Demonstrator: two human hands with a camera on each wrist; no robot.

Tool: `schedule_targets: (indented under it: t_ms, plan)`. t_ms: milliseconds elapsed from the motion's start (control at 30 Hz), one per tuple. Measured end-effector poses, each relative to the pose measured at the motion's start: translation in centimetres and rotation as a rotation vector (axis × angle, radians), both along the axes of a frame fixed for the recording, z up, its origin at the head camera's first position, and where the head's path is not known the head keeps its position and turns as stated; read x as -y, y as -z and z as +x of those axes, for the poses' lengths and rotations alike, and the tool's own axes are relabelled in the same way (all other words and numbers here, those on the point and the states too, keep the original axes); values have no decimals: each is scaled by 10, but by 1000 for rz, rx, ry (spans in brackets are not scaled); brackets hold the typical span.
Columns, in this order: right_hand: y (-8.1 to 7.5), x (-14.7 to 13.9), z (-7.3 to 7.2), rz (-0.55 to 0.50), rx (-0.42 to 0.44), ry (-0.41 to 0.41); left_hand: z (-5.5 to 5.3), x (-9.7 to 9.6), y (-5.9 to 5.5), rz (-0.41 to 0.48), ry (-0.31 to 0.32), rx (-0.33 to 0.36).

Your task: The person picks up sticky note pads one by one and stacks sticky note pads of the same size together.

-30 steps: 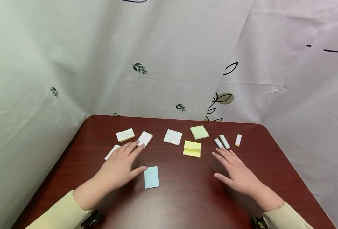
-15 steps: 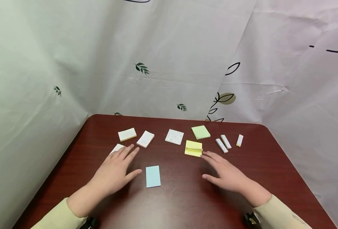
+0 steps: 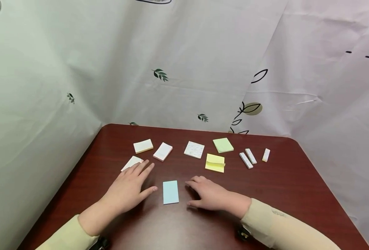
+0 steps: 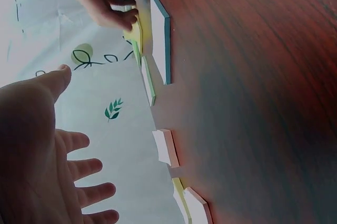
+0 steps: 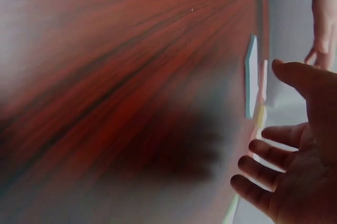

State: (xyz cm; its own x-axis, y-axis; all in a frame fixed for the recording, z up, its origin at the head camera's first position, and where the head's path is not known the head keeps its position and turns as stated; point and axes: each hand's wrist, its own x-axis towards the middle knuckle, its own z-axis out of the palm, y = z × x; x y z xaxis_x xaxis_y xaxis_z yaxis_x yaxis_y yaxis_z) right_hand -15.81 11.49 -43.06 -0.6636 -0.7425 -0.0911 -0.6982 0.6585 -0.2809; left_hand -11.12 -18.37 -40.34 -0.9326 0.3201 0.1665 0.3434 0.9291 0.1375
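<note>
A light blue sticky note pad (image 3: 170, 192) lies on the dark red table between my two hands. To its right, my right hand (image 3: 211, 195) hovers with fingers loosely bent and pointing at the pad, holding nothing. On the other side my left hand (image 3: 126, 189) is spread flat over the table, thumb toward the blue pad. Its fingertips overlap a white pad (image 3: 132, 163) in the head view. In the left wrist view the blue pad (image 4: 161, 39) shows edge-on, beyond the straight fingers (image 4: 89, 166). The right wrist view shows the right palm (image 5: 305, 176) with nothing in it.
Farther back lie a cream pad (image 3: 143, 146), a white pad (image 3: 163, 151), a patterned pad (image 3: 194, 149), a green pad (image 3: 223, 145) and a yellow pad (image 3: 215, 163) with a lifted sheet. Three narrow white strips (image 3: 246, 160) lie at right. A patterned curtain (image 3: 184, 69) hangs behind the table.
My right hand has moved left, from near the narrow strips past the yellow pad to beside the blue pad. My left hand has drawn back slightly, off the white pad behind it.
</note>
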Motion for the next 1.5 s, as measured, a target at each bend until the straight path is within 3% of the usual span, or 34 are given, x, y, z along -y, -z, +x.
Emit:
schedule_targets:
  t_ms: [233,600,1200,1500]
  plan:
    - [9,24,-6,96,-56,22,-3,1,5,4,-5,15]
    - [4,42,-10,167,-107,31,-4,5,10,18,-36,15]
    - [7,46,-6,154,-62,130,-7,11,17,7,-84,49]
    - [6,47,-6,153,-63,129,-17,16,13,15,-124,53]
